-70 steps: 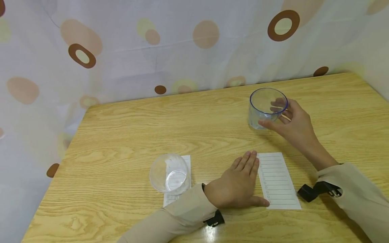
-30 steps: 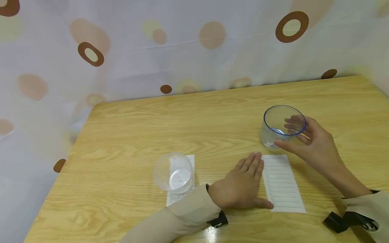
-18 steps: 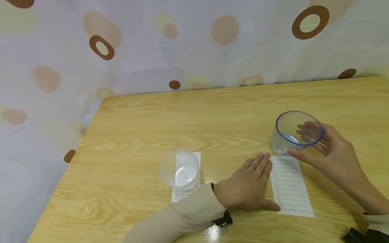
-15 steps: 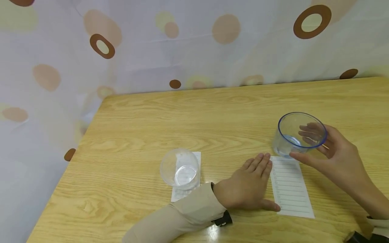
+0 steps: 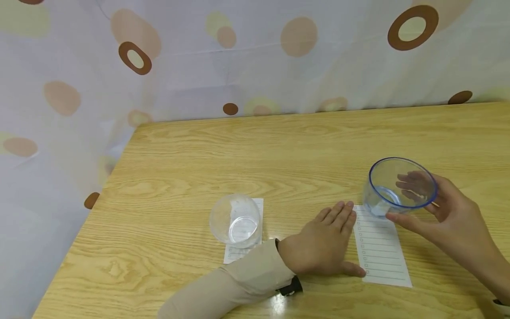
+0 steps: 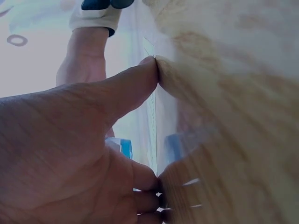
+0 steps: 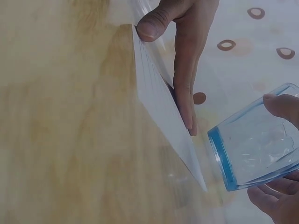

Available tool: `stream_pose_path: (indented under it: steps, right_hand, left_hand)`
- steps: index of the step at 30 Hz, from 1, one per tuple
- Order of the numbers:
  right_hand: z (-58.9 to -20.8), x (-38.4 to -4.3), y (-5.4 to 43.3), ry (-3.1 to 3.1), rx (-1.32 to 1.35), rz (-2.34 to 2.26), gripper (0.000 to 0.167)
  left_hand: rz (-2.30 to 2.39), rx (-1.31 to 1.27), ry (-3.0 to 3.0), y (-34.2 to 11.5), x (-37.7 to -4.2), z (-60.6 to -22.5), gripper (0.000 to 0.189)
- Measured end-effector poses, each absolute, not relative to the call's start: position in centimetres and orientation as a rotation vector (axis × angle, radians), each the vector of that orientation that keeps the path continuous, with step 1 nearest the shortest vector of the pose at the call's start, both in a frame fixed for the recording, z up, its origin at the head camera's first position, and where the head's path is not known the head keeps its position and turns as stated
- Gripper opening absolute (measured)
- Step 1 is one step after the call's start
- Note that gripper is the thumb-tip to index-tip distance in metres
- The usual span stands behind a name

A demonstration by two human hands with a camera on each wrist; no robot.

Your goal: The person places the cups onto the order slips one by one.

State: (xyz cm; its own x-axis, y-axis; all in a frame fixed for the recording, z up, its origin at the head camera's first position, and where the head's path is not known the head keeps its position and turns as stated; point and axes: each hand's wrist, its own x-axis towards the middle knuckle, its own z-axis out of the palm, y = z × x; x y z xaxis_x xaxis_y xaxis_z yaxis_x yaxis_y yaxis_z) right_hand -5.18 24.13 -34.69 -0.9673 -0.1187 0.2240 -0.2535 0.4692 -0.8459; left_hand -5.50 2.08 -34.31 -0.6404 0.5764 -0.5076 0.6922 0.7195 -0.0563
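Observation:
My right hand (image 5: 460, 221) grips a clear bowl with a blue rim (image 5: 384, 195), thumb on the near side and fingers around the far right side. The bowl is over the far end of a lined checklist sheet (image 5: 384, 254). In the right wrist view the bowl (image 7: 261, 144) is raised, its blue base apart from the sheet (image 7: 161, 112). My left hand (image 5: 320, 243) lies on the table with fingers extended, fingertips and thumb tip touching the sheet's left edge. The left wrist view shows the thumb (image 6: 135, 86) pressed down at the sheet's edge.
Another clear bowl (image 5: 235, 221) stands on a second lined sheet (image 5: 236, 254) to the left, partly behind my left sleeve (image 5: 235, 288). The wooden table (image 5: 239, 150) runs back to a spotted curtain (image 5: 255, 66).
My right hand has brought the blue-rimmed bowl from farther back on the table toward me, over the sheet's far end. My left hand stays at the sheet's edge. The head view has shifted slightly.

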Motion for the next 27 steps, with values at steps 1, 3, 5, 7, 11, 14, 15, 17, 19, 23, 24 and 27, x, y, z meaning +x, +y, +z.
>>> stream_pose_path:
  steps: [1, 3, 5, 7, 11, 14, 15, 17, 19, 23, 24, 27]
  right_hand:
    - [-34.7, -5.1, 24.1, -2.582, 0.322, 1.519, 0.078]
    - [-34.7, -5.0, 24.1, -2.599, 0.305, 1.517, 0.078]
    - [-34.8, -4.7, 24.2, -2.622, 0.284, 1.515, 0.078]
    - [-34.9, -4.5, 24.3, -2.641, 0.268, 1.5, 0.078]
    - [-35.0, -3.9, 24.4, -2.616, 0.309, 1.509, 0.078]
    - [-35.0, -3.6, 24.5, -2.576, 0.361, 1.519, 0.081]
    - [-35.0, -3.5, 24.6, -2.564, 0.382, 1.52, 0.082]
    - [-35.0, -3.3, 24.6, -2.554, 0.408, 1.517, 0.084]
    - [-35.0, -3.1, 24.6, -2.548, 0.42, 1.517, 0.085]
    - [-35.4, -2.6, 24.6, -2.561, 0.418, 1.529, 0.087]
    - [-35.5, -2.5, 24.5, -2.558, 0.417, 1.536, 0.087]
    - [-35.8, -2.2, 24.5, -2.564, 0.42, 1.542, 0.089]
  left_hand:
    - [-0.342, 0.972, 2.461, 2.1, -5.5, -34.3, 0.105]
    - [-0.342, 0.973, 2.451, 2.2, -5.5, -34.2, 0.105]
    - [-0.338, 0.968, 2.443, 2.2, -5.5, -34.2, 0.105]
    - [-0.34, 0.969, 2.435, 2.3, -5.5, -34.2, 0.105]
    - [-0.352, 0.964, 2.435, 2.4, -5.5, -34.2, 0.105]
    - [-0.348, 0.956, 2.44, 2.4, -5.5, -34.2, 0.105]
    - [-0.346, 0.951, 2.442, 2.4, -5.5, -34.2, 0.105]
    - [-0.341, 0.942, 2.442, 2.3, -5.5, -34.2, 0.105]
    - [-0.34, 0.939, 2.443, 2.3, -5.5, -34.3, 0.105]
    - [-0.332, 0.945, 2.442, 2.1, -5.5, -34.3, 0.105]
    - [-0.329, 0.946, 2.443, 2.1, -5.5, -34.3, 0.105]
    - [-0.321, 0.945, 2.447, 1.9, -5.5, -34.3, 0.105]
